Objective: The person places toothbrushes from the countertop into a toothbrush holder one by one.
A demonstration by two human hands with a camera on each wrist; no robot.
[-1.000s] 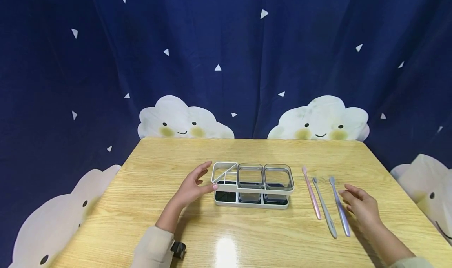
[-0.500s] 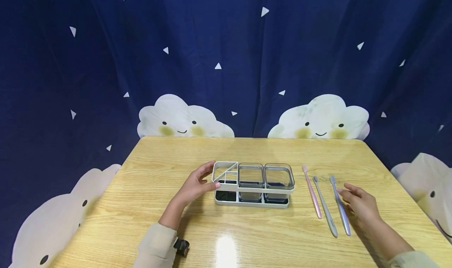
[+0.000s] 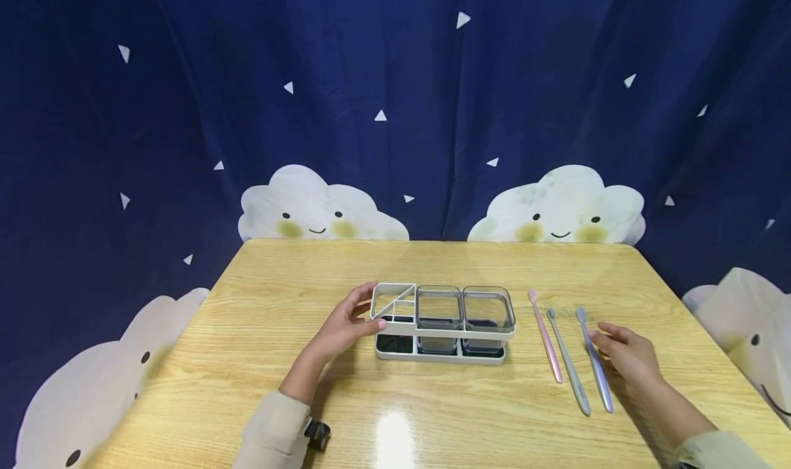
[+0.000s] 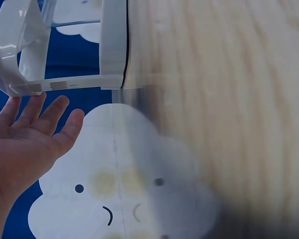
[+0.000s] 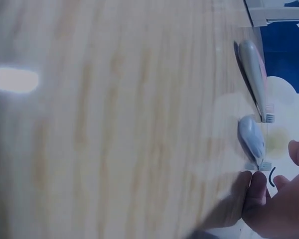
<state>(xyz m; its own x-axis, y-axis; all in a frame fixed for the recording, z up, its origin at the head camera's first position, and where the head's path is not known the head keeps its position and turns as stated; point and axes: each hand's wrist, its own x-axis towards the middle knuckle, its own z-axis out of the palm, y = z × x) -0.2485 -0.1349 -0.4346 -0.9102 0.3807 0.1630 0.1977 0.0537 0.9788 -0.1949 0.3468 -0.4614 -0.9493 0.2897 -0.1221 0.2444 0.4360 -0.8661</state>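
Observation:
A white rack (image 3: 395, 346) with two clear cups (image 3: 439, 311) stands mid-table. My left hand (image 3: 364, 311) is at its left end, fingers straight, thumb touching the front rail. In the left wrist view the palm (image 4: 25, 144) faces the rack's end frame (image 4: 112, 45). To the right lie a pink toothbrush (image 3: 546, 338), a grey toothbrush (image 3: 568, 362) and a lavender toothbrush (image 3: 596, 366), side by side. My right hand (image 3: 608, 345) rests on the table with relaxed fingertips against the lavender one. The right wrist view shows those fingertips (image 5: 256, 186) by the lavender brush's head (image 5: 252, 138).
The wooden table (image 3: 432, 263) backs onto a dark blue curtain with white clouds (image 3: 321, 211). The table's edges drop off at left and right. A glare spot sits near the front edge.
The right hand has crept slightly left, closer to the lavender toothbrush. The left hand stays at the rack's left end.

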